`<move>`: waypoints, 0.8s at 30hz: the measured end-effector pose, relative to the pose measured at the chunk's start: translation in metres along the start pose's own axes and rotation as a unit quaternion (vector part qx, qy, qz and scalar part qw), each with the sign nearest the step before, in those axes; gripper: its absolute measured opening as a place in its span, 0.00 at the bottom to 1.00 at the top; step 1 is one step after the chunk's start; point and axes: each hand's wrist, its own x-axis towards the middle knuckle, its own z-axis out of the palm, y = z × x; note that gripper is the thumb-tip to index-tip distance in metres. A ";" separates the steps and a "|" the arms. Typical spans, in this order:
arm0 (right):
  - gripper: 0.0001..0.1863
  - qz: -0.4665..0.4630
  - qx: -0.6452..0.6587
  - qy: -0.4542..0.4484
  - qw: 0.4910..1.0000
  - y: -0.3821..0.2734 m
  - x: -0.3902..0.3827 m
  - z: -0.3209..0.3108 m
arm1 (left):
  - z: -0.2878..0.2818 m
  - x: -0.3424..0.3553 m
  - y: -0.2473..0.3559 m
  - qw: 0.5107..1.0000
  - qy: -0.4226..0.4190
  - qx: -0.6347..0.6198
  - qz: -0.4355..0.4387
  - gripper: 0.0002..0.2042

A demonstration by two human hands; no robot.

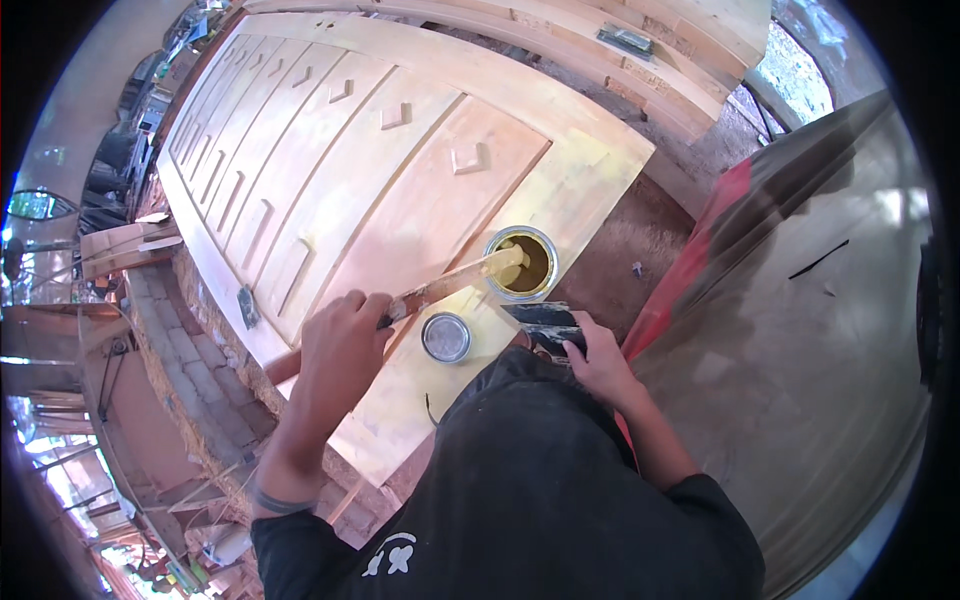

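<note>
My left hand [345, 335] is closed around a long wooden stick [440, 287]. The stick slants to the right, and its far end, coated in yellow paste, reaches into an open round tin [551, 285]. Yellow-brown paste shows inside that tin, which stands near the right edge of a pale wooden door panel [600, 150]. Just beside my body, my right hand [603, 362] grips dark, smeared flat scrapers [540, 315] close to the tin's near side. A smaller round tin or lid with a grey top [446, 338] sits between my two hands.
Raised rectangular panels with small wooden blocks [468, 157] run along the door. A dark scraper-like piece [248, 307] lies on its left edge. Stacked planks [680, 70] lie beyond. Grey-brown sheeting with a red strip [790, 330] hangs at right; bricks [200, 365] lie left.
</note>
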 end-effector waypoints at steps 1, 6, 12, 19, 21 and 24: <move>0.23 0.027 -0.001 0.003 1.000 0.001 -0.003 -0.005 | 0.009 -0.006 -0.004 0.999 0.018 -0.043 -0.019 0.13; 0.23 0.103 0.079 0.057 0.990 0.033 -0.018 -0.017 | 0.062 -0.037 -0.032 0.977 0.011 -0.199 -0.077 0.16; 0.26 0.115 0.270 0.058 0.954 0.047 -0.026 -0.033 | 0.110 -0.051 -0.040 0.956 0.003 -0.277 -0.099 0.15; 0.28 0.116 0.373 0.080 0.917 0.043 -0.025 -0.039 | 0.138 -0.060 -0.039 0.944 0.001 -0.309 -0.113 0.11; 0.28 0.116 0.389 0.079 0.911 0.045 -0.025 -0.037 | 0.145 -0.062 -0.037 0.931 0.016 -0.350 -0.104 0.12; 0.29 0.119 0.417 0.076 0.898 0.047 -0.026 -0.032 | 0.156 -0.064 -0.038 0.948 0.038 -0.307 -0.072 0.16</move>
